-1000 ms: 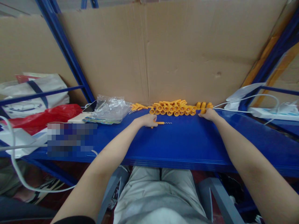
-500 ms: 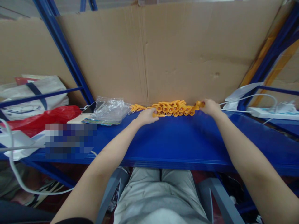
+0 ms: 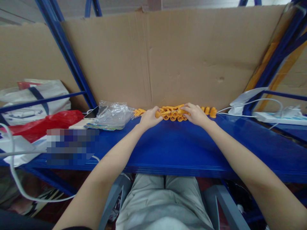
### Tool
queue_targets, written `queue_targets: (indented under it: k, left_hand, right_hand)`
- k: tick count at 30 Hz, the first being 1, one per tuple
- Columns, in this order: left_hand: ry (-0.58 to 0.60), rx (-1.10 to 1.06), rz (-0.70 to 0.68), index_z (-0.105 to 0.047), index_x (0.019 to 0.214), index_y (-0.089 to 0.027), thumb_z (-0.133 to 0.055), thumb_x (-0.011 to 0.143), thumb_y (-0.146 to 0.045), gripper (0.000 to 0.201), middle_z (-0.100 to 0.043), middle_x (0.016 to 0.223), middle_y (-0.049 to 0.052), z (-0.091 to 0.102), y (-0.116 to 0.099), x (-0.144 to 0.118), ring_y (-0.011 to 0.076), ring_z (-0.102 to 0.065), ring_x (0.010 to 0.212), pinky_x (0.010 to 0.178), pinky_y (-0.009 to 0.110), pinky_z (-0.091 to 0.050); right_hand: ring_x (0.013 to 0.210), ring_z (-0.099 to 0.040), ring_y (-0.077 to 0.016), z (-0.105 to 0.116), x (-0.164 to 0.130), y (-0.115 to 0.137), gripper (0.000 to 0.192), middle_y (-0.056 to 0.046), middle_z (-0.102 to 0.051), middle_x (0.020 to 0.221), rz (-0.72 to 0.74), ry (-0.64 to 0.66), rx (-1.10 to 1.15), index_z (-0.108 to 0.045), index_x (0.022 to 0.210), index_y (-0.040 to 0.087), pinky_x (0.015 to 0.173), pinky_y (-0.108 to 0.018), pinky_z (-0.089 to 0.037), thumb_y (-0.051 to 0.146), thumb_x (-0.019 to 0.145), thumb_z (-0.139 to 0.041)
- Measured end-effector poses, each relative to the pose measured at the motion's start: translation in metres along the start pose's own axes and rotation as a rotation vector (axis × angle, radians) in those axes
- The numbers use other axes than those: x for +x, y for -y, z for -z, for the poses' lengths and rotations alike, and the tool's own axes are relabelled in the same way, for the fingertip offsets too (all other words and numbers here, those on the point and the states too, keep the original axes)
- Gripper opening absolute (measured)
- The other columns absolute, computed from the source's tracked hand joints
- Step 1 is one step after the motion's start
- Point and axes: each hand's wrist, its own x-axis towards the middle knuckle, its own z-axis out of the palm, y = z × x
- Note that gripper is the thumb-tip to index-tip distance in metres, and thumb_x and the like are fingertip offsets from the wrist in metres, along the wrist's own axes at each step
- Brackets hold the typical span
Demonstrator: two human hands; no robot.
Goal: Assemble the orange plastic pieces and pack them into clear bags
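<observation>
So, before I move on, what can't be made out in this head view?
Left hand: its back hides most of its grip on the yellow piece.
Right hand: too small and blurred to tell what its grip holds, if anything.
Yellow cones: the right hand hides the pile's right part.
Blue table: pixelation at picture left hides what lies there.
Black sleeve: cut off by the bottom edge.

– Looked bright or dim?
– Looked softly lit, darkened beneath the blue table [image 3: 163, 147], glinted off the clear plastic bag [image 3: 116, 114].
– Came out sharp?
– Came out slightly soft, stretched toward the edges, pixelated at lower left.
</observation>
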Motion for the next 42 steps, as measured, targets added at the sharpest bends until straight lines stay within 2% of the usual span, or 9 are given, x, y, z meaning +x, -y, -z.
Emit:
queue_targets:
  k: [11, 17, 25, 33, 36, 38, 42]
  left_hand:
    - [-0.012, -0.01, 0.011, -0.057, 0.111, -0.021, -0.061, 0.08, -0.034, 0.033, -0.071, 0.097, 0.006, -0.001, 0.004, 0.003, 0.023, -0.066, 0.09, 0.077, 0.03, -0.046]
    - [0.002, 0.008, 0.015, -0.058, 0.111, -0.021, -0.061, 0.081, -0.033, 0.033, -0.072, 0.099, 0.007, 0.0, 0.003, 0.002, 0.0243, -0.066, 0.092, 0.078, 0.031, -0.047]
    - [-0.013, -0.024, -0.09, -0.059, 0.114, -0.019, -0.059, 0.083, -0.028, 0.032, -0.071, 0.103, 0.008, -0.008, -0.002, -0.001, 0.0244, -0.066, 0.099, 0.085, 0.031, -0.048]
    - [-0.064, -0.027, -0.14, -0.062, 0.113, -0.019, -0.057, 0.085, -0.023, 0.029, -0.072, 0.105, 0.007, -0.018, 0.005, 0.003, 0.0231, -0.067, 0.097, 0.088, 0.034, -0.051]
    - [-0.071, 0.013, -0.152, -0.063, 0.115, -0.02, -0.057, 0.087, -0.025, 0.029, -0.071, 0.11, 0.008, -0.02, 0.009, 0.006, 0.0241, -0.067, 0.103, 0.09, 0.035, -0.052]
    - [-0.076, 0.029, -0.142, -0.062, 0.117, -0.022, -0.057, 0.088, -0.026, 0.03, -0.071, 0.113, 0.008, -0.021, 0.012, 0.007, 0.0245, -0.066, 0.106, 0.092, 0.036, -0.052]
    - [-0.07, 0.032, -0.13, -0.062, 0.118, -0.021, -0.058, 0.088, -0.025, 0.031, -0.07, 0.115, 0.009, -0.02, 0.013, 0.007, 0.025, -0.067, 0.107, 0.091, 0.036, -0.052]
  right_hand:
    - [0.109, -0.061, -0.0315, -0.009, -0.002, -0.008, 0.04, -0.014, -0.059, 0.122, -0.046, -0.074, 0.143, -0.06, 0.128, 0.021, 0.092, -0.05, -0.051, 0.021, 0.09, -0.048]
    - [0.111, -0.059, -0.0301, -0.009, 0.0, -0.005, 0.041, -0.014, -0.058, 0.121, 0.005, -0.074, 0.198, -0.061, 0.128, 0.022, 0.095, -0.05, -0.05, 0.019, 0.09, -0.048]
    - [0.1, -0.061, -0.027, -0.016, 0.002, 0.016, 0.042, -0.017, -0.054, 0.122, 0.085, -0.045, 0.217, -0.062, 0.131, 0.016, 0.09, -0.045, -0.052, 0.019, 0.093, -0.046]
    - [0.111, -0.059, -0.029, -0.026, 0.005, 0.009, 0.044, -0.014, -0.057, 0.119, 0.103, -0.135, 0.349, -0.061, 0.133, 0.023, 0.098, -0.051, -0.05, 0.021, 0.09, -0.053]
    - [0.117, -0.058, -0.03, -0.026, 0.006, 0.003, 0.054, -0.014, -0.058, 0.124, 0.064, -0.133, 0.448, -0.055, 0.138, 0.022, 0.102, -0.053, -0.047, 0.02, 0.084, -0.059]
    - [0.115, -0.061, -0.0277, -0.026, 0.007, 0.0, 0.06, -0.014, -0.059, 0.127, 0.001, -0.106, 0.58, -0.051, 0.14, 0.023, 0.099, -0.05, -0.051, 0.02, 0.082, -0.062]
    - [0.1, -0.069, -0.0216, -0.022, 0.007, 0.0, 0.049, -0.011, -0.064, 0.125, -0.165, -0.024, 0.894, -0.058, 0.129, 0.022, 0.088, -0.04, -0.058, 0.026, 0.081, -0.069]
